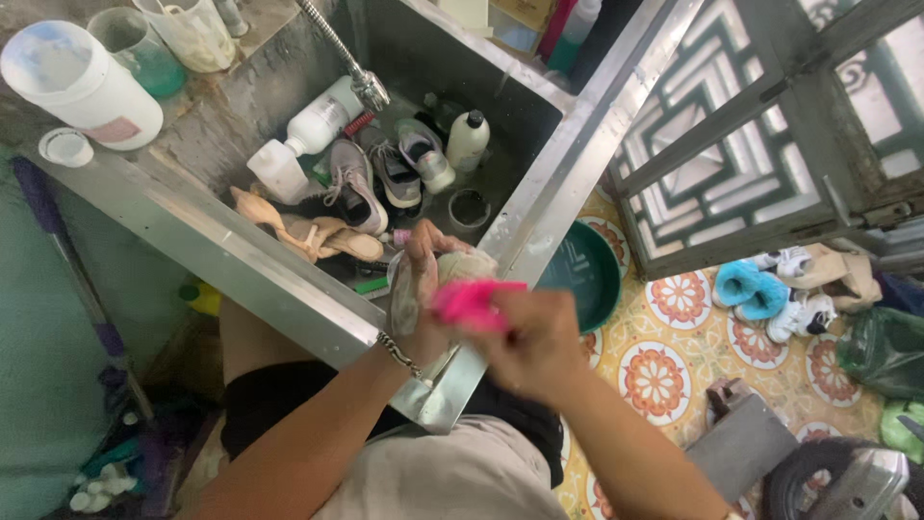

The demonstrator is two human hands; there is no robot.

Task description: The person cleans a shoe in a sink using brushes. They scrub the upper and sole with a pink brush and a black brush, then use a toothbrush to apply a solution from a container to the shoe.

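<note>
You stand at a steel sink (289,279) full of shoes and bottles, over a patterned tile floor. At its near corner your left hand (419,289) clamps a pale soapy shoe (460,265), long axis running up and away from you. Your right hand (539,332), just right of it, has fingers closed on a pink brush (467,301) pressed against the shoe.
</note>
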